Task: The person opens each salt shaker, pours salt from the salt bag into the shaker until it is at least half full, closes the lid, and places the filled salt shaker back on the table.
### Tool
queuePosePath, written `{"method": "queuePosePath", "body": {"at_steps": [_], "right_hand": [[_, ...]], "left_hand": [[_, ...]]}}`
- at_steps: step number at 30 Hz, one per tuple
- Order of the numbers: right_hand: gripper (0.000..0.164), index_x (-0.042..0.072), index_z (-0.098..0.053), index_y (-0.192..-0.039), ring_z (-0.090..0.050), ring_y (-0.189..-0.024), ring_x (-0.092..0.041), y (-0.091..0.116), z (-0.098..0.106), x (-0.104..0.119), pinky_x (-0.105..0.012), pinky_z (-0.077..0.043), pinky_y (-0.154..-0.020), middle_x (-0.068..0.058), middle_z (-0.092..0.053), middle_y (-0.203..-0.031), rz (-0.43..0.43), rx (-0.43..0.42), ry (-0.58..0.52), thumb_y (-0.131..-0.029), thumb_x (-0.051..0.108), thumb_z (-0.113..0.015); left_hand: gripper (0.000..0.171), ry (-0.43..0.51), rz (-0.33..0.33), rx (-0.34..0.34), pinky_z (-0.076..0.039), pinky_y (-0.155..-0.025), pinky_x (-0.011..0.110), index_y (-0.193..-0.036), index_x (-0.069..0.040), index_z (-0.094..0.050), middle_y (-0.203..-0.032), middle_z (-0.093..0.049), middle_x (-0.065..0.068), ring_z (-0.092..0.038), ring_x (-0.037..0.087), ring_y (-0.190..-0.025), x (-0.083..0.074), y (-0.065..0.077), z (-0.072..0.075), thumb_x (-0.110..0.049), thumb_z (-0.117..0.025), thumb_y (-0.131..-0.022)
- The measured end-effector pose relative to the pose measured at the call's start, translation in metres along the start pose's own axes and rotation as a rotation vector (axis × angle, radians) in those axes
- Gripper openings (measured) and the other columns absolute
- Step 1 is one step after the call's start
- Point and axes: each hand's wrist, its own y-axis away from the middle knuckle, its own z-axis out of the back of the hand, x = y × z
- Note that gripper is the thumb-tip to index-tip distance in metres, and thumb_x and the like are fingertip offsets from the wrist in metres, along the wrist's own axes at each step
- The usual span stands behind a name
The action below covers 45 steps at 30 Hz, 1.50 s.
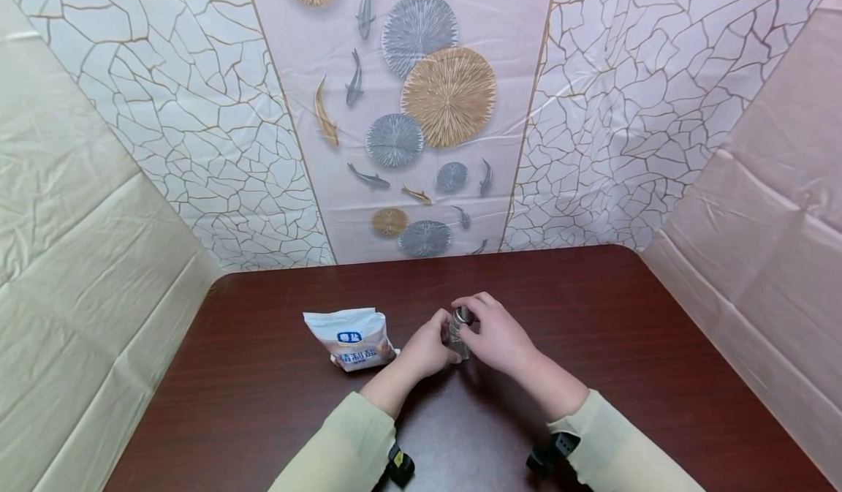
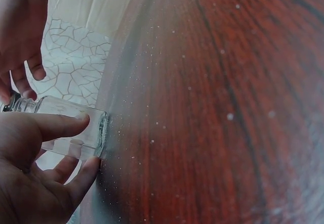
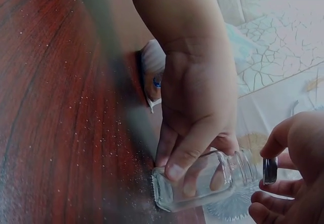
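The left hand (image 1: pixel 427 347) has its grip around the glass jar (image 3: pixel 202 192), upright on the tabletop (image 1: pixel 263 404); the right hand's (image 1: pixel 498 337) grip pinches a dark cap (image 3: pixel 270 171) just off the jar's mouth. A white bag (image 1: pixel 353 338) stands left of the jar, white grains (image 3: pixel 134 191) near its base.

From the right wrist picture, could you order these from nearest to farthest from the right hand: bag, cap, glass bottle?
1. Cap: pinched in the right hand.
2. Glass bottle: beyond the cap, in the left hand.
3. Bag: leftward, past the left hand.
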Motion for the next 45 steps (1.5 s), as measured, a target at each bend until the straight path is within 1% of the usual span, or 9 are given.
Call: {"method": "queuePosePath", "body": {"at_steps": [6, 13, 16, 22, 26, 30, 37, 45], "right_hand": [[0.038, 0.013, -0.065, -0.124, -0.057, -0.091, -0.019, 0.001, 0.006, -0.005, -0.034, -0.050, -0.077, -0.005, -0.059, -0.110, -0.005, -0.023, -0.022, -0.086, 0.013, -0.066], [0.038, 0.012, -0.065, -0.123, -0.058, -0.090, -0.023, 0.003, 0.008, -0.015, -0.034, -0.049, -0.074, -0.007, -0.059, -0.109, -0.024, -0.035, -0.021, -0.085, 0.010, -0.063], [0.038, 0.011, -0.065, -0.123, -0.057, -0.089, -0.020, 0.004, 0.009, -0.019, -0.034, -0.049, -0.075, -0.007, -0.059, -0.110, -0.030, -0.033, -0.010, -0.086, 0.009, -0.063], [0.038, 0.010, -0.066, -0.122, -0.055, -0.084, -0.017, 0.007, 0.010, -0.024, -0.033, -0.048, -0.072, -0.008, -0.059, -0.107, -0.041, -0.024, 0.015, -0.084, 0.010, -0.064], [0.037, 0.008, -0.066, -0.121, -0.056, -0.085, -0.018, 0.008, 0.009, -0.028, -0.035, -0.049, -0.074, -0.010, -0.060, -0.107, -0.061, 0.004, 0.043, -0.084, 0.011, -0.064], [0.037, 0.009, -0.065, -0.121, -0.057, -0.087, -0.020, 0.009, 0.008, -0.033, -0.038, -0.050, -0.078, -0.010, -0.060, -0.108, -0.100, 0.045, 0.079, -0.085, 0.013, -0.065], [0.035, 0.010, -0.065, -0.120, -0.060, -0.094, -0.023, 0.012, 0.006, -0.043, -0.044, -0.052, -0.082, -0.011, -0.061, -0.112, -0.148, 0.110, 0.119, -0.085, 0.015, -0.066], [0.032, 0.010, -0.067, -0.115, -0.058, -0.087, -0.021, 0.016, 0.003, -0.050, -0.041, -0.051, -0.079, -0.007, -0.061, -0.102, -0.184, 0.174, 0.150, -0.084, 0.017, -0.070]], "left_hand": [[0.049, 0.005, -0.008, -0.004, -0.048, -0.073, 0.035, -0.108, -0.016, -0.050, -0.086, -0.058, -0.001, -0.056, 0.016, -0.079, 0.001, 0.000, -0.001, -0.003, -0.083, -0.074], [0.050, 0.013, -0.006, -0.012, -0.048, -0.074, 0.036, -0.108, -0.017, -0.051, -0.087, -0.059, -0.001, -0.057, 0.017, -0.081, 0.002, 0.000, -0.003, -0.002, -0.083, -0.073], [0.050, 0.014, -0.003, -0.013, -0.048, -0.075, 0.036, -0.107, -0.017, -0.051, -0.087, -0.059, 0.000, -0.056, 0.017, -0.081, 0.002, 0.001, -0.003, -0.002, -0.084, -0.072], [0.050, 0.018, -0.001, -0.013, -0.047, -0.075, 0.035, -0.107, -0.018, -0.051, -0.087, -0.059, -0.001, -0.056, 0.016, -0.081, 0.001, 0.001, -0.001, -0.003, -0.084, -0.073], [0.050, 0.018, -0.002, -0.010, -0.047, -0.074, 0.034, -0.106, -0.019, -0.051, -0.087, -0.058, -0.001, -0.056, 0.016, -0.081, 0.001, 0.001, -0.001, -0.003, -0.084, -0.073], [0.050, 0.020, -0.008, -0.013, -0.047, -0.075, 0.035, -0.107, -0.018, -0.050, -0.087, -0.058, -0.002, -0.055, 0.016, -0.081, 0.001, 0.001, -0.001, -0.003, -0.084, -0.072], [0.051, 0.022, -0.014, -0.017, -0.047, -0.075, 0.035, -0.107, -0.018, -0.051, -0.088, -0.057, -0.001, -0.055, 0.016, -0.081, 0.004, 0.000, -0.003, -0.003, -0.085, -0.072], [0.051, 0.032, -0.002, -0.014, -0.048, -0.079, 0.036, -0.108, -0.018, -0.051, -0.091, -0.058, -0.001, -0.056, 0.016, -0.086, 0.005, -0.002, -0.002, -0.003, -0.084, -0.072]]}}
